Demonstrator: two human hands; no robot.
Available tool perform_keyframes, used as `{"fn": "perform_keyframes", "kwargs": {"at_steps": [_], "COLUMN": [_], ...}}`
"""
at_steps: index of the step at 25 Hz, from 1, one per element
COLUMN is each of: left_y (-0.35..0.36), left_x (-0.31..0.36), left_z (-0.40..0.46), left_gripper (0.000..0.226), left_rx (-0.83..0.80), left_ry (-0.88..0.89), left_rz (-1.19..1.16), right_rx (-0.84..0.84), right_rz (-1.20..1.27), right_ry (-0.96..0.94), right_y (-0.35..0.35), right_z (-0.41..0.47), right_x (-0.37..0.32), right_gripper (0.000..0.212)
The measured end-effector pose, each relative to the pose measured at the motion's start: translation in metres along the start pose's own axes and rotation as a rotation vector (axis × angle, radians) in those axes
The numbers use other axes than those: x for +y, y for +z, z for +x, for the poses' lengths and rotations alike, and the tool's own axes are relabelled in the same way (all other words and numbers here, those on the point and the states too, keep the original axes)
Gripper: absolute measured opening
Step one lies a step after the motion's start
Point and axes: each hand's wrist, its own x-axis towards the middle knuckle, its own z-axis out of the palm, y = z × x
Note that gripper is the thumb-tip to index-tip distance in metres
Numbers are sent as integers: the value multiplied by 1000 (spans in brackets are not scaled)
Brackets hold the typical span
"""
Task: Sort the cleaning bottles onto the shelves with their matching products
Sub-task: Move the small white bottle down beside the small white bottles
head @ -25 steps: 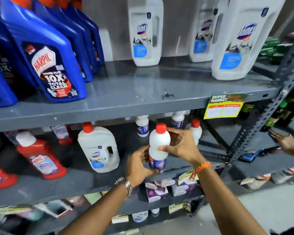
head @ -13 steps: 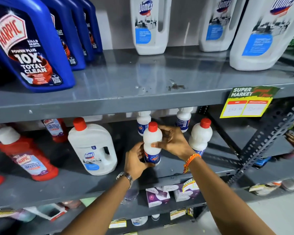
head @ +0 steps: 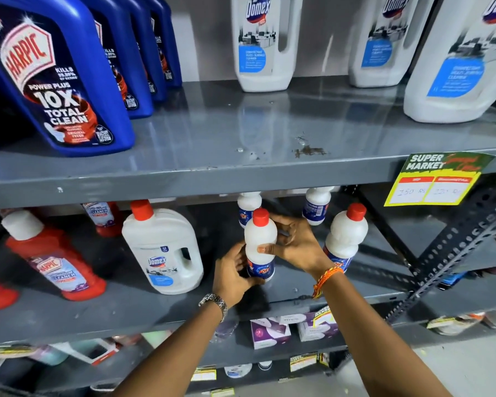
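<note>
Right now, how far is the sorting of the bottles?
Done: blue Harpic bottles and big Domex jugs stand grouped on the top shelf. In hand: left hand and right hand hold a small white red-capped bottle at the middle shelf, beside a matching one. Left: releasing it; one Domex jug stands beside red Harpic.

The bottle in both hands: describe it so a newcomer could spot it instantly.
On the middle grey shelf, right of the Domex jug, stands a small white red-capped bottle. Unlike its matching neighbours, the left hand and right hand clasp it.
</note>
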Motion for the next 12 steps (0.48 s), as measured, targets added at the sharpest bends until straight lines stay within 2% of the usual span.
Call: {"fn": "perform_keyframes", "kwargs": {"at_steps": [7, 9, 10, 12], "left_y": [-9, -27, -39, -68], "left_x": [17, 22, 23, 22], "left_z": [-20, -44, -58, -86], "left_gripper": [87, 76, 65, 46], "left_rx": [51, 179, 279, 523], "left_ry": [22, 61, 102, 217], "left_rz": [39, 51, 67, 92], "right_rx": [-16, 23, 108, 306], "right_rz": [-86, -138, -190, -245], "right_ry": [14, -45, -102, -306], "right_y": [2, 6, 10, 30], "right_z": [-12, -23, -31, -49], "right_x": [-22, -35, -41, -49], "right_gripper": [80, 91, 95, 87]}}
